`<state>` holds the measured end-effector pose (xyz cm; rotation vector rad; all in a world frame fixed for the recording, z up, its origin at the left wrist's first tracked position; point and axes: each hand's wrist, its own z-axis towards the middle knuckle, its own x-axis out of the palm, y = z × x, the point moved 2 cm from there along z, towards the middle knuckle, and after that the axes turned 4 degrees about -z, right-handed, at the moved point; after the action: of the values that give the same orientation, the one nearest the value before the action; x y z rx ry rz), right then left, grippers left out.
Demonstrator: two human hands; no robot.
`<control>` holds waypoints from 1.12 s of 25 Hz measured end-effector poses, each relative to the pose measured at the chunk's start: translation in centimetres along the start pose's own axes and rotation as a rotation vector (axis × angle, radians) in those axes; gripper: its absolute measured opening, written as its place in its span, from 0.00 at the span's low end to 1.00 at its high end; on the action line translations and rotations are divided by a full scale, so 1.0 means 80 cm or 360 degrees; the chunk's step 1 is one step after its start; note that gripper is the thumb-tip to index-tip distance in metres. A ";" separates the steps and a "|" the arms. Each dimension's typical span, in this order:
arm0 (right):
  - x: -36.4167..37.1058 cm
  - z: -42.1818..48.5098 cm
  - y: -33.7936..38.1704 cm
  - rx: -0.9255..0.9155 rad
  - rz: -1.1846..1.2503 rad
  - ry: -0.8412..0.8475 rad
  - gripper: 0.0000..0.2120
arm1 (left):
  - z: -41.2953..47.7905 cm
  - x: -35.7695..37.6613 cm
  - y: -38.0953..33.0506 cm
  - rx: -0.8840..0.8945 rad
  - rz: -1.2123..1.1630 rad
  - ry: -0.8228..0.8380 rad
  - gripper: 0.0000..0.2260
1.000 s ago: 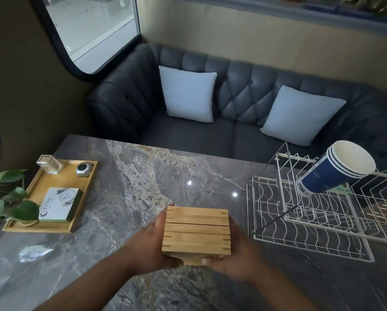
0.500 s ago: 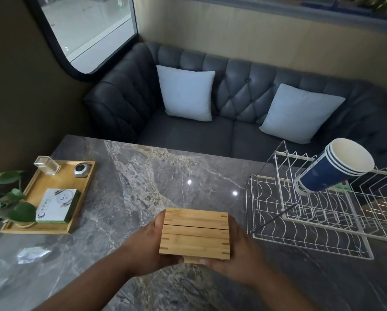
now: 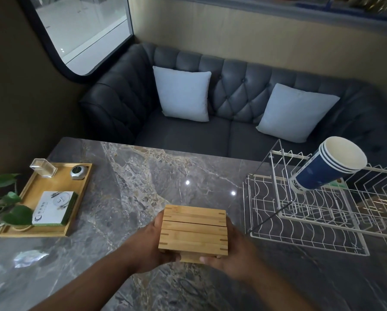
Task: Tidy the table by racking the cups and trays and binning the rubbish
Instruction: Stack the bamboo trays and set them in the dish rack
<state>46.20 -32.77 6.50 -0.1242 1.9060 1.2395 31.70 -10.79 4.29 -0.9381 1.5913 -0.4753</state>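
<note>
A grey marble table (image 3: 143,187) carries the things. At its left edge lies a wooden tray (image 3: 75,212). A white wire rack (image 3: 300,221) stands on its right side. A crumpled clear wrapper (image 3: 28,258) lies near the front left, just in front of the tray.

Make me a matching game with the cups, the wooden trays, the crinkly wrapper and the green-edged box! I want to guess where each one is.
Things:
1. blue paper cups
2. stack of small wooden trays
3. crinkly wrapper
4. green-edged box

Places:
A. on the big bamboo tray
B. held between the left hand and right hand
C. on the white wire rack
D. lying loose on the marble table

Pairs: 1-C, 2-B, 3-D, 4-A
</note>
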 end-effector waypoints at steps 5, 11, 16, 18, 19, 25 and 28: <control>-0.007 0.012 0.002 0.0015 0.0251 -0.0037 0.46 | 0.000 -0.023 0.002 -0.0058 -0.0363 -0.0008 0.47; -0.017 0.039 0.030 0.0128 0.0705 0.0068 0.41 | 0.013 -0.058 -0.009 -0.0129 -0.1135 0.0172 0.43; 0.001 0.072 0.056 0.0297 0.1077 0.0145 0.35 | 0.000 -0.078 0.001 -0.0237 -0.1384 0.0006 0.36; 0.010 0.084 0.065 0.0296 0.1204 0.0223 0.28 | -0.009 -0.078 0.013 -0.0311 -0.1431 0.0052 0.36; 0.015 0.089 0.070 0.0306 0.1267 0.0246 0.26 | -0.015 -0.077 0.021 -0.0344 -0.1449 0.0123 0.37; 0.041 0.119 0.084 0.0640 0.1552 0.0248 0.29 | -0.038 -0.074 0.046 -0.0453 -0.1783 0.0316 0.32; 0.070 0.105 0.091 0.0821 0.1558 0.0249 0.34 | -0.038 -0.071 0.049 -0.0569 -0.2055 0.0308 0.29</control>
<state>43.93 -20.53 6.45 1.1265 2.4489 1.2672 27.63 -4.62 5.69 -2.2243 1.0505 -1.1931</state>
